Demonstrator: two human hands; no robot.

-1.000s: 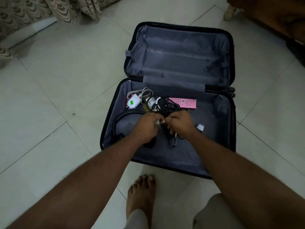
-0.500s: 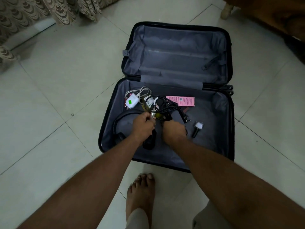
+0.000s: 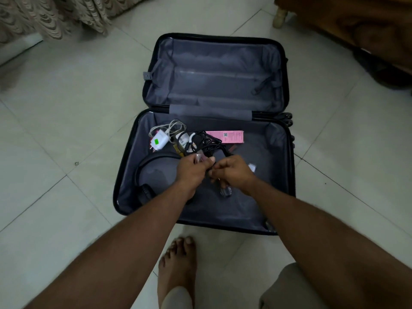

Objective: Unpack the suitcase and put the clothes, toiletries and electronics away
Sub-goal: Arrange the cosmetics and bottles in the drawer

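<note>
Over the suitcase (image 3: 124, 186) I have both hands together: left hand (image 3: 191, 170) and right hand (image 3: 231, 172) pinching the black cable (image 3: 209, 143), whose tangle lies just beyond them

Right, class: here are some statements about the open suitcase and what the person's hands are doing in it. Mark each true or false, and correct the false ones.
1. The suitcase lies open on a tiled floor. True.
2. The far half of the suitcase is packed with folded clothes. False: it shows only bare grey lining.
3. A pink box lies in the near half. True.
4. The white charger sits in the left hand's grip. False: it lies apart, near the far left corner.
5. Both hands, left and right hand, are among the black cables. True.
6. The black headphones are on the floor outside. False: they are inside the near half.
</note>
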